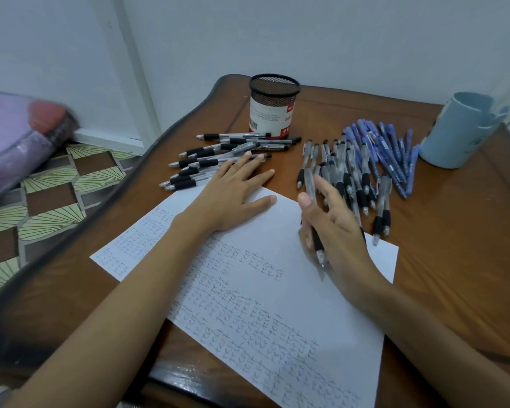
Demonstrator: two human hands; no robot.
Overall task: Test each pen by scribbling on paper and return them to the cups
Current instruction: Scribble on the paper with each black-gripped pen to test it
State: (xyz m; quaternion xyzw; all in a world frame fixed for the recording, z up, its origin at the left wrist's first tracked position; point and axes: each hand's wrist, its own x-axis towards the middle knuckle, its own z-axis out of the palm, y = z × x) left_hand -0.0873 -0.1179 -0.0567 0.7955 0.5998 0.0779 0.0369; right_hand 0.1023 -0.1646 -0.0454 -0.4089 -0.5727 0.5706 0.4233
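The right hand (333, 228) grips a pen (317, 244) between the thumb and the curled fingers, while its outer fingers fan loosely toward the pile beside it. The pen has a clear barrel and a black rubber grip, and its tip points down at the paper (277, 225); whether the tip touches the sheet cannot be told. The left hand (233, 195) lies flat with its fingers straight and spread. Its palm presses the far part of the paper, and its fingertips reach the nearest pens of the black-gripped pile (206, 163).

The sheet lies slantwise on the wooden table (454, 245), filled over its near half and left side with rows of small scribbled words. Just past its right corner lies a heap of clear pens (345, 175) with black grips, and touching that heap on its far right side is a fan of blue pens (386, 151). A black mesh cup (274, 107) with a white label stands upright beyond the black-gripped pile, right at its far edge. A light blue cup (460, 131) stands near the right end of the blue pens.

Left of the table, patterned floor tiles (50, 201) show, with a blurred purple bundle (9, 142) lying against the pale wall (336, 39).
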